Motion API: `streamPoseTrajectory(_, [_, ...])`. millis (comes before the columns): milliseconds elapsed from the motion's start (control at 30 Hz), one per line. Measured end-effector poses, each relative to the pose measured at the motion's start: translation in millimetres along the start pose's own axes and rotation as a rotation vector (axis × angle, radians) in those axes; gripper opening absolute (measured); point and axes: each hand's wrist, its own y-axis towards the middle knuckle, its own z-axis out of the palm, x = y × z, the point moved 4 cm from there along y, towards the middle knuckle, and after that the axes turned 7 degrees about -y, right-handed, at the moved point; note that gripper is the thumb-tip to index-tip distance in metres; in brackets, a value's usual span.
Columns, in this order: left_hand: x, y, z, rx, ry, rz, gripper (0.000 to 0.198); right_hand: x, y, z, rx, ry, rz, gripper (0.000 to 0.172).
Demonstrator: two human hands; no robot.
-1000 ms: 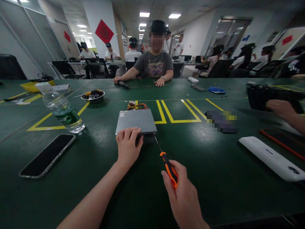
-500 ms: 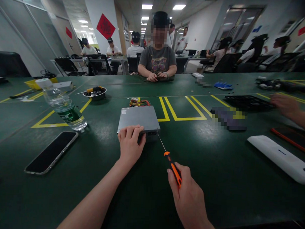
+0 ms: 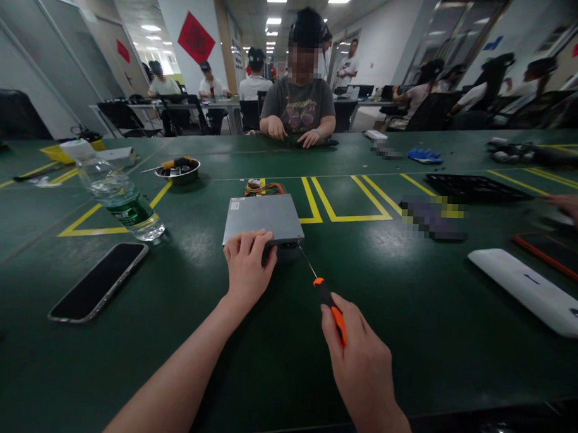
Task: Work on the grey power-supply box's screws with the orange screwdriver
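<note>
**Inspector:** Head view, the only one. Where is the work piece?

**Assistant:** The grey metal box (image 3: 263, 218) lies flat on the green table (image 3: 275, 342), at about 12 o'clock from the wearer, with a bundle of coloured wires (image 3: 264, 188) at its far edge.

**Inspector:** Left hand?

**Assistant:** The left hand (image 3: 247, 267) rests on the near edge of the box, fingers curled over its top and front face, pressing down (apparently to stop it sliding).

**Inspector:** Right hand?

**Assistant:** The right hand (image 3: 359, 364), at 5 o'clock of the box, is closed around the orange-handled screwdriver (image 3: 326, 298). The shaft points up toward 11 o'clock, its tip at the box's near right corner, seemingly aligned with a fastener; whether it touches cannot be told.

**Inspector:** Surroundings?

**Assistant:** A phone (image 3: 100, 279) lies face up at 9 o'clock and a water bottle (image 3: 121, 198) at 10 o'clock. A white oblong device (image 3: 528, 289) sits at 3 o'clock. A seated person (image 3: 298, 106) works across the table at 12 o'clock.
</note>
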Motion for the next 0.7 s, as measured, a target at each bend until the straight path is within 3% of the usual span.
streamPoseTrajectory(200, [-0.8, 0.5, -0.4, -0.005, 0.008, 0.009, 0.021, 1.0, -0.5, 13.1, 0.135, 0.020, 0.175, 0.044])
streamPoseTrajectory(300, [0.1, 0.0, -0.1, -0.003, 0.006, 0.007, 0.021, -0.4, 1.9, 15.3, 0.195, 0.113, 0.236, 0.040])
streamPoseTrajectory(400, [0.9, -0.5, 0.3, 0.005, 0.006, 0.002, 0.021, -7.9, 2.9, 19.6, 0.350, 0.336, 0.352, 0.032])
streamPoseTrajectory(533, [0.0, -0.4, -0.6, 0.007, -0.002, -0.001, 0.022, -13.9, 1.1, 26.8, 0.526, 0.560, 0.468, 0.036])
streamPoseTrajectory(600, [-0.5, -0.2, -1.3, 0.005, -0.008, -0.002, 0.022, -14.4, 2.3, 26.6, 0.494, 0.529, 0.449, 0.030])
streamPoseTrajectory(700, [-0.4, -0.2, -1.7, 0.002, -0.009, -0.001, 0.022, -14.5, 4.6, 21.1, 0.320, 0.376, 0.407, 0.023])
